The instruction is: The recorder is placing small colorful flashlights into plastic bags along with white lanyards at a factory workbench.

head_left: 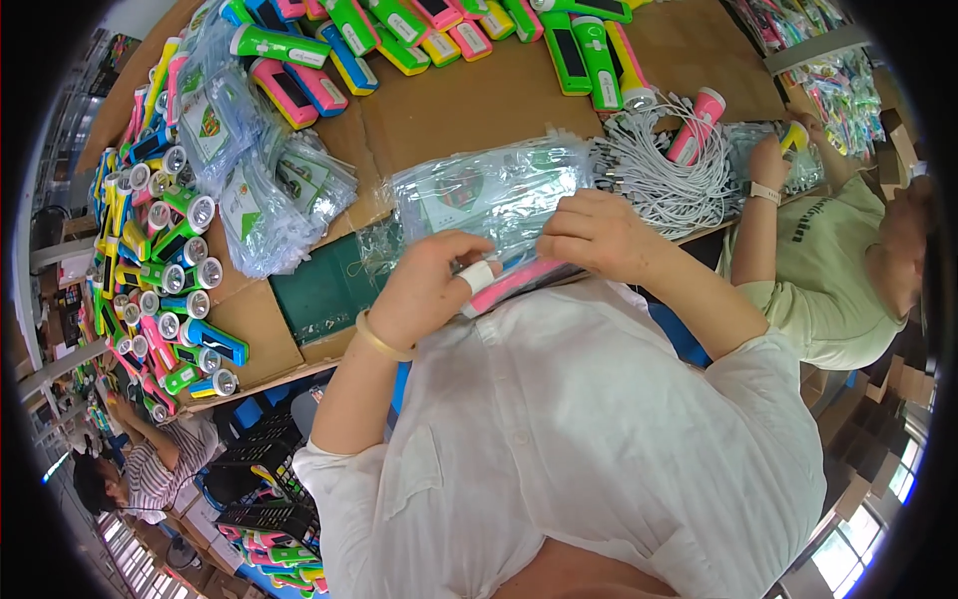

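Observation:
Close against my shirt, a pink flashlight with a blue edge lies tilted between my hands, partly covered by clear plastic. My left hand is closed around its near-left end, and something white wraps the thumb. My right hand has its fingers pinched together on the clear plastic at the flashlight's other end; the fingertips are partly hidden. Just beyond both hands lies a stack of clear printed plastic bags. To the right of it sits a heap of white cables, with another pink flashlight on top.
Many colourful flashlights crowd the table's left side, and more line its far edge. A pile of bags lies at left. A co-worker handles a yellow item at right; another person is at lower left beside black crates.

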{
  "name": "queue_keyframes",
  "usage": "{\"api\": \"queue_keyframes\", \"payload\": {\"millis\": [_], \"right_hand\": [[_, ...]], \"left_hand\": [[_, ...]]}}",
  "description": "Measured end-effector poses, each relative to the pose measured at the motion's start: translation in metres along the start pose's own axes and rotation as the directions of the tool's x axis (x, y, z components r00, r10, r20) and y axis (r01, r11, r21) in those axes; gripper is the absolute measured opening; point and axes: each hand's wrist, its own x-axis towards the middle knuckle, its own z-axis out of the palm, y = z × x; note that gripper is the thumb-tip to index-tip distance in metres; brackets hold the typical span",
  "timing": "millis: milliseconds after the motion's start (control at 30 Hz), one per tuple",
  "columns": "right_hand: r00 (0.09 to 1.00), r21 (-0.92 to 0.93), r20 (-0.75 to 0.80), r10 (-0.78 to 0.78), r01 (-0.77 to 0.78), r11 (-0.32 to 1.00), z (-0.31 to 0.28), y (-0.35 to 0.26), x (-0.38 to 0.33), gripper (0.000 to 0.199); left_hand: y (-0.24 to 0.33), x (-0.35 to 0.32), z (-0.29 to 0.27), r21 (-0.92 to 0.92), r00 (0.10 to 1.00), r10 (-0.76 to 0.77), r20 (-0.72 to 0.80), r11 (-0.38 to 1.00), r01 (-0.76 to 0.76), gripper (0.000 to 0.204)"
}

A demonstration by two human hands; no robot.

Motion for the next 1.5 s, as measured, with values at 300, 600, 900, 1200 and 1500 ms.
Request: {"api": "queue_keyframes", "payload": {"millis": [300,600,900,1200,1500], "right_hand": [[0.999,0.242,0.034,0.022,-0.029,0.97,-0.019,-0.011,-0.005,0.018],[0.922,0.817,-0.027,0.386,-0.201,0.54,-0.065,-0.034,0.006,0.01],[0.669,0.799,-0.016,0.743,-0.438,0.412,-0.119,0.083,-0.013,0.02],[-0.221,0.667,-0.738,0.637,-0.382,0.64,-0.337,0.314,-0.08,0.048],[0.828,0.432,0.02,0.561,-0.513,0.742,-0.104,0.127,0.046,0.035]], "left_hand": [[-0.039,0.011,0.031,-0.129,0.992,-0.083,-0.1,0.989,0.069,0.009],[-0.071,0.035,0.028,-0.2,0.98,-0.167,-0.111,0.969,0.142,0.011],[-0.046,0.024,0.045,-0.234,0.95,-0.181,-0.256,0.965,0.121,0.011],[-0.032,0.01,0.059,-0.162,0.889,-0.048,-0.455,0.986,-0.03,0.01],[-0.034,0.016,0.059,-0.075,0.877,0.024,-0.48,0.995,-0.067,0.009]]}}
